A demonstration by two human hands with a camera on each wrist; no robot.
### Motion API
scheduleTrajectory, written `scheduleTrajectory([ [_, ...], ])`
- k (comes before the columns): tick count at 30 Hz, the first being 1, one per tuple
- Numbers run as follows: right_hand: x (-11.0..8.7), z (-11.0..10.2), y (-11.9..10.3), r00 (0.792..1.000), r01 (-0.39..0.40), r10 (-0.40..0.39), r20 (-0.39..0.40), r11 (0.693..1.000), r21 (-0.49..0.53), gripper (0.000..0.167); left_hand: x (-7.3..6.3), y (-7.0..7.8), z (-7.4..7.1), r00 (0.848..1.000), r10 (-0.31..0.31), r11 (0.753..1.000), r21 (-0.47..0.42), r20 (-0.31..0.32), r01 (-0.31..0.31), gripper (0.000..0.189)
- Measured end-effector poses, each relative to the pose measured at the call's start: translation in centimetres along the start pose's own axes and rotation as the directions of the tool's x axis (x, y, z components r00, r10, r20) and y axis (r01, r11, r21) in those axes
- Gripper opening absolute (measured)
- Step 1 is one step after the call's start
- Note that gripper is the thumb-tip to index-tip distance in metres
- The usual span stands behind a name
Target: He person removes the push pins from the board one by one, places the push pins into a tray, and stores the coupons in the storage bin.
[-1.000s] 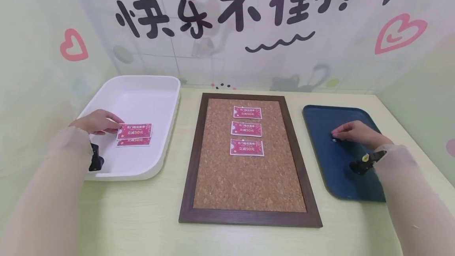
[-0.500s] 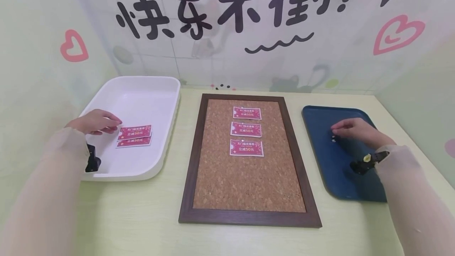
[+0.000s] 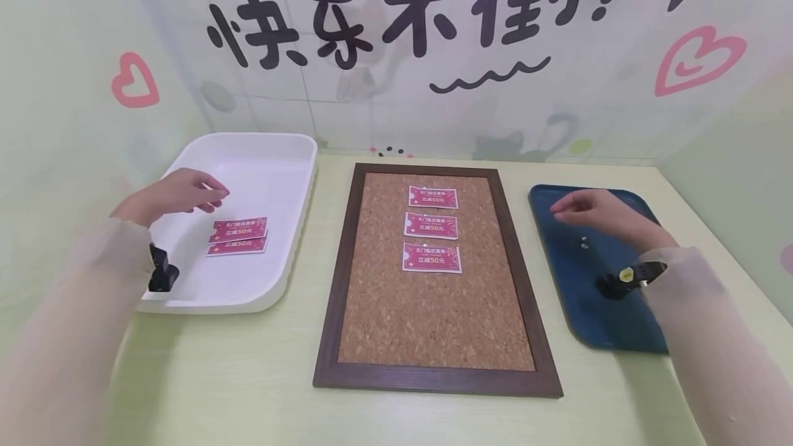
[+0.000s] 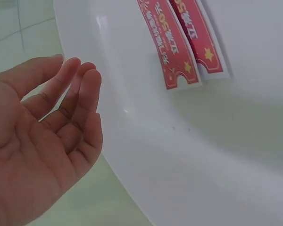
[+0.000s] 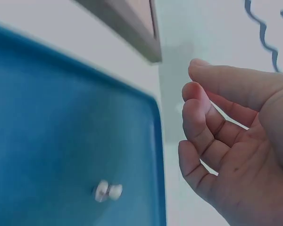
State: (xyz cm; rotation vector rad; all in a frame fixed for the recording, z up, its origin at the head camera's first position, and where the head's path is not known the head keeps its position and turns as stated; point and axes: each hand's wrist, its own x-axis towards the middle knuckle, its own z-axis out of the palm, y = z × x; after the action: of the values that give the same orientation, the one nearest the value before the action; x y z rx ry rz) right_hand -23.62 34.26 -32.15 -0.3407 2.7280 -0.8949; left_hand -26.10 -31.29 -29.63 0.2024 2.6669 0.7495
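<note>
My left hand (image 3: 176, 196) hovers over the white tray (image 3: 301, 205), fingers loosely bent and holding nothing. Below its fingertips lie two pink paper coupons (image 3: 238, 230), one overlapping the other; they also show at the top of the left wrist view. My right hand (image 3: 604, 215) is raised above the blue tray (image 3: 566, 308), its fingers bent with no object visible between thumb and forefinger (image 5: 193, 92). A small clear pushpin-like piece with two rounded lobes (image 5: 104, 190) lies on the blue tray below it.
Between the trays lies a cork board (image 3: 434, 322) in a dark wooden frame (image 3: 436, 378). Three pink coupons (image 3: 431, 257) sit in a column on its upper half. A printed curtain wall (image 3: 384, 115) rises behind the table (image 3: 235, 377).
My left hand has let go of the upper coupon, which now rests on the other, and lifted away. My right hand has risen off the blue tray, moving up and left, leaving the small clear piece.
</note>
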Motion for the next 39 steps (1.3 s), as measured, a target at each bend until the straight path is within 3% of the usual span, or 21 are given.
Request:
scheduleTrajectory([
  [8,0.9,0.9,-3.3,0.990,0.137,-0.138,0.017,0.990,0.043,0.029,-0.6,4.5,0.6,0.988,0.139,0.990,0.034,-0.066,-0.137,0.034],
  [14,1.4,1.8,-5.0,0.983,0.176,-0.179,0.038,0.982,0.068,0.024,-0.9,7.6,1.7,0.975,0.207,0.978,0.029,-0.080,-0.206,0.026],
  [18,1.6,2.4,-6.1,0.976,0.208,-0.211,0.054,0.976,0.069,0.023,-0.9,9.5,2.7,0.959,0.274,0.962,0.026,-0.078,-0.272,0.023],
  [25,2.5,3.8,-7.6,0.966,0.241,-0.245,0.085,0.969,0.060,0.022,-1.0,12.5,4.8,0.925,0.380,0.924,-0.043,-0.028,-0.381,0.022],
  [36,3.7,6.4,-9.7,0.943,0.285,-0.296,0.153,0.954,0.089,0.019,0.3,16.2,8.6,0.871,0.486,0.874,-0.076,0.074,-0.480,0.018],
  [39,4.1,7.0,-10.3,0.940,0.286,-0.299,0.165,0.953,0.101,0.019,0.6,16.9,9.6,0.864,0.495,0.869,-0.073,0.091,-0.490,0.020],
])
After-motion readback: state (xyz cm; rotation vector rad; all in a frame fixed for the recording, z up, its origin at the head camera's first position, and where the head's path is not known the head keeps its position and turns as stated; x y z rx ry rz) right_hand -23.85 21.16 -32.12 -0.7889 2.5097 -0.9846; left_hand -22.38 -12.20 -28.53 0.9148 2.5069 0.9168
